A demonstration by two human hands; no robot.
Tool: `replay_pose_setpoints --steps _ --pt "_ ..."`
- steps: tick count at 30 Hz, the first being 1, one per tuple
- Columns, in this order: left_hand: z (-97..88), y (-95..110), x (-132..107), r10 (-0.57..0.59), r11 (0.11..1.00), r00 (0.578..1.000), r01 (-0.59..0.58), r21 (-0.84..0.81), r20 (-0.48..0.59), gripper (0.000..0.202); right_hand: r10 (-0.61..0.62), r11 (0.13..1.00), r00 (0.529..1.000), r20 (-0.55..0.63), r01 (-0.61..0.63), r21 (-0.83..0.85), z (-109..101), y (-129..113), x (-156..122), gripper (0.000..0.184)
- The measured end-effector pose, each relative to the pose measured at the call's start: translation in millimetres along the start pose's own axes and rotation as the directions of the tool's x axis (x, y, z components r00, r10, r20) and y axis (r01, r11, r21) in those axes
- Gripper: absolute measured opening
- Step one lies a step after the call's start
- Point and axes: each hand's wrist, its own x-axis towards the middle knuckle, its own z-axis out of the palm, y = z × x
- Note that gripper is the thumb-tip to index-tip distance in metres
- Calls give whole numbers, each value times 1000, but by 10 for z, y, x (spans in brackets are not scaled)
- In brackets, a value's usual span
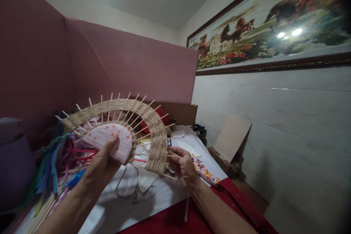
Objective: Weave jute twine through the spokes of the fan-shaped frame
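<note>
A half-round woven fan (159,135) is held up above the table, its thin wooden sticks spreading outward through a wide band of tan twine. At its centre is a half-disc (102,135) covered in white cloth with red dots and edged with twine. My left hand (105,157) grips this half-disc, thumb on the front and the other fingers hidden behind. At the fan's lower right edge, my right hand (182,166) is closed with its fingertips around the end of one stick. A loop of cord (127,186) lies below the fan.
White paper (109,212) covers part of a red tabletop (164,223). Colourful strips (49,168) and loose sticks (44,208) lie at left. A flower-patterned glue gun (205,173) with a black cable sits right of my right hand. Cardboard (181,113) stands behind.
</note>
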Motion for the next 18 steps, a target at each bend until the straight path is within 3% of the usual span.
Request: replay_pose_setpoints --steps 5,9,14,18 --pt "87 15 166 54 998 998 -54 -20 -9 13 33 999 999 8 -33 21 -22 19 22 24" --pt "235 91 322 100 995 995 -99 -13 13 9 -74 978 996 -52 63 -198 -49 -12 42 25" --pt "389 83 415 156 988 984 -157 2 81 14 -413 765 910 -37 325 -557 -36 -44 23 20" --pt "455 1 443 184 983 975 -184 -13 125 17 -547 598 837 13 401 -694 -9 -64 -29 20"
